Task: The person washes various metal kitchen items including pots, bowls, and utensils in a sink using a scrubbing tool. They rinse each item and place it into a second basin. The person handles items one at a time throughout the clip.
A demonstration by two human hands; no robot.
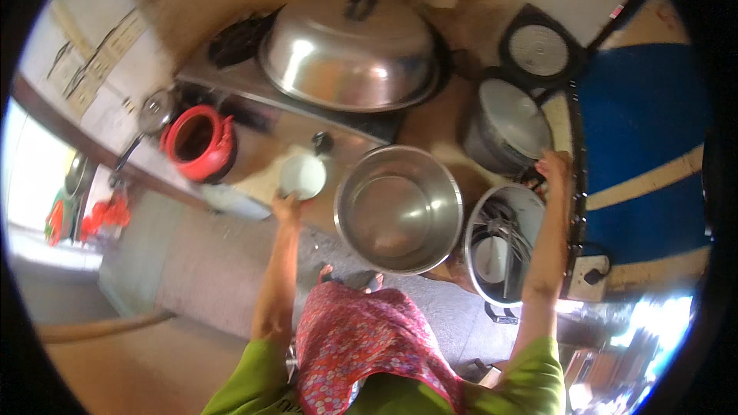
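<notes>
My left hand (pixel 286 204) is closed on the edge of a small white bowl (pixel 304 177), held over the front of the counter. To its right stands a wide steel pot (pixel 347 219) with an open top. My right hand (pixel 555 165) reaches far right, its fingers curled at the rim of a grey lid (pixel 513 111) on a tall grey pot (pixel 492 150). Under my right forearm is a metal bucket (pixel 470 261) with utensils (pixel 503 227) and a pale round piece inside.
A large domed steel lid (pixel 350 54) covers the stove at the back. A red pot (pixel 198 144) stands at the left, beside a small pan (pixel 156 111). A black round-faced appliance (pixel 540 50) is at the back right. A blue panel (pixel 638 123) borders the right side.
</notes>
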